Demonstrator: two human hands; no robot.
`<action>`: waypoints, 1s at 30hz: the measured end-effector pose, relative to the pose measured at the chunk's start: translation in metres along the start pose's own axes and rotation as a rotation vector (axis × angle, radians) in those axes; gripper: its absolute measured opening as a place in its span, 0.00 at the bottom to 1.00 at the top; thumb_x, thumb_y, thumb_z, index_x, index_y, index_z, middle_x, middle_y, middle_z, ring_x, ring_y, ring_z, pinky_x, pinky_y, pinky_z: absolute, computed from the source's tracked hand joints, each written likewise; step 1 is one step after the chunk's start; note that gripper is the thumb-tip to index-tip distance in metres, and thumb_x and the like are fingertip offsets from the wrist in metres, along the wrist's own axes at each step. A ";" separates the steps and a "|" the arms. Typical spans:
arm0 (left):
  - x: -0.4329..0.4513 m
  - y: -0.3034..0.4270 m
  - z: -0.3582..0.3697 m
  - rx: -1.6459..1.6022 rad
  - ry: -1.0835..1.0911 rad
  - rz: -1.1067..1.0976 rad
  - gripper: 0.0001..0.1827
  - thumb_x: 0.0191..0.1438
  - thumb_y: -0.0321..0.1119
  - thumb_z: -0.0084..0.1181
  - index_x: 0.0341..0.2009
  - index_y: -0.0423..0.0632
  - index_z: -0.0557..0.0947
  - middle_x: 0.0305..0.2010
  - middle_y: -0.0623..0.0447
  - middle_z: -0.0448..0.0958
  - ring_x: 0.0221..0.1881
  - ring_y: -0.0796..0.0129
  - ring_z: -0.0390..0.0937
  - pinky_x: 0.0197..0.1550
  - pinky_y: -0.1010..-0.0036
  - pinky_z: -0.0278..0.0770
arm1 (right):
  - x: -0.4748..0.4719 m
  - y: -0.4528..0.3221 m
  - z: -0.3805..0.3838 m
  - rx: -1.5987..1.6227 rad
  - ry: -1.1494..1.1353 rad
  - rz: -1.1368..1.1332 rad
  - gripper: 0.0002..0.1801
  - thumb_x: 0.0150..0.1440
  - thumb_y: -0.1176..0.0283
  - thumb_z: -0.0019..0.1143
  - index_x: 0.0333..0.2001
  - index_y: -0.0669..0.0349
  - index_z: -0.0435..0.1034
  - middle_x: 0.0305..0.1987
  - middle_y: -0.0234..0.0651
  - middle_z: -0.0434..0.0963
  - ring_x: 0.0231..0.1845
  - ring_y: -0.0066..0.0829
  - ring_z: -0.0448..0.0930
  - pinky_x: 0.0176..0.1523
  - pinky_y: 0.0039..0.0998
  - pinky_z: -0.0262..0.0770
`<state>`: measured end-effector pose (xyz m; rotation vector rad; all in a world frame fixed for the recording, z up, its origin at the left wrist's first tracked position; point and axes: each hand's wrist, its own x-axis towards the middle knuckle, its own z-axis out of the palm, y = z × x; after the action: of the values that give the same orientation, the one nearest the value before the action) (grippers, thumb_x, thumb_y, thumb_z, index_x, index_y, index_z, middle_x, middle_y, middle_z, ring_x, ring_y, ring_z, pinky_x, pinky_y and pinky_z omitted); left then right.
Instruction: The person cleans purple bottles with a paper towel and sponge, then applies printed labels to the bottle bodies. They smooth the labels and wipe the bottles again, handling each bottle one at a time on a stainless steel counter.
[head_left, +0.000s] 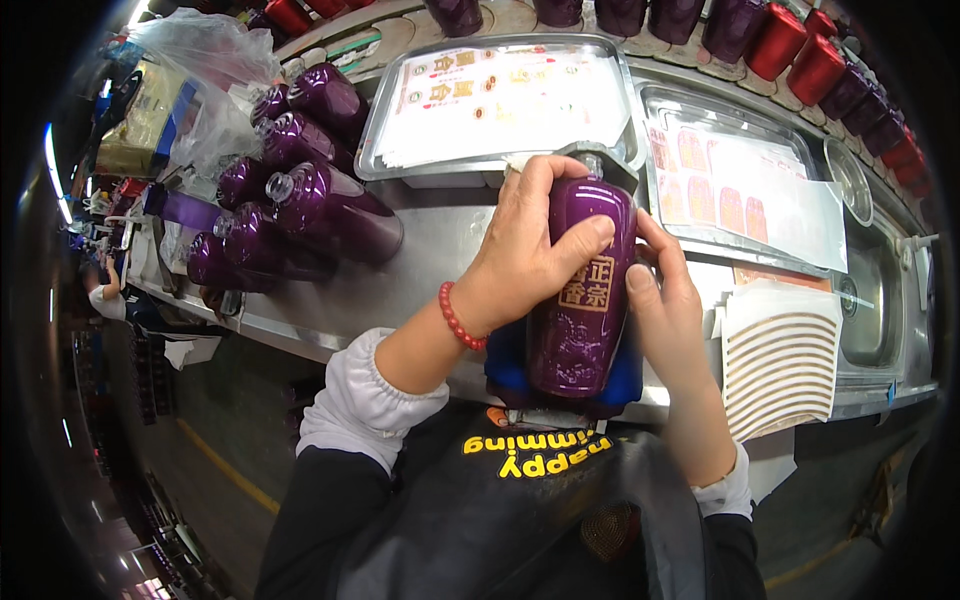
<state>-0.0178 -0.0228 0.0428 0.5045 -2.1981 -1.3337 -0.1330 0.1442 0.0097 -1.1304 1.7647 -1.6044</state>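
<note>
A glossy purple glass bottle (577, 352) with gold square lettering on its front leans before me, its clear neck pointing away. My left hand (517, 247) grips it around the shoulder, thumb across the front and fingers by the neck. Against the right side of the bottle, my right hand (667, 307) presses its fingertips and thumb. A blue cloth (626, 379) lies under the base at the bench edge. Just beyond the neck stands a metal tray (367, 161) holding printed decal sheets (450, 97).
Several purple bottles (337, 214) lie at left beside a plastic bag (202, 52). To the right are another decal tray (660, 97), gold-striped sheets (784, 360), a metal bowl (847, 180) and a sink (870, 337). Purple and red bottles line a conveyor (510, 19) behind. A person (112, 300) is far left.
</note>
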 end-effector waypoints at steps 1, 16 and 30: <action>-0.001 -0.002 0.000 -0.038 -0.007 -0.018 0.31 0.57 0.51 0.63 0.56 0.42 0.71 0.51 0.40 0.72 0.54 0.53 0.69 0.60 0.60 0.67 | -0.001 -0.002 -0.001 0.022 -0.003 0.006 0.30 0.70 0.61 0.50 0.68 0.71 0.60 0.63 0.48 0.69 0.59 0.35 0.73 0.65 0.34 0.67; -0.029 -0.031 -0.005 -0.413 -0.214 0.036 0.57 0.58 0.59 0.62 0.76 0.42 0.45 0.76 0.35 0.48 0.77 0.49 0.49 0.76 0.60 0.47 | 0.000 -0.006 0.003 -0.088 -0.004 -0.101 0.44 0.60 0.54 0.65 0.69 0.75 0.58 0.64 0.55 0.71 0.61 0.41 0.74 0.64 0.36 0.70; -0.049 -0.028 -0.005 -0.561 -0.244 0.008 0.57 0.64 0.64 0.49 0.76 0.42 0.32 0.78 0.41 0.48 0.74 0.55 0.59 0.72 0.63 0.60 | -0.009 -0.002 -0.008 -0.095 -0.104 -0.096 0.43 0.68 0.50 0.52 0.72 0.75 0.52 0.70 0.57 0.66 0.71 0.44 0.68 0.72 0.36 0.61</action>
<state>0.0260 -0.0118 0.0083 0.1231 -1.8679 -1.9945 -0.1340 0.1561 0.0115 -1.3370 1.7592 -1.5005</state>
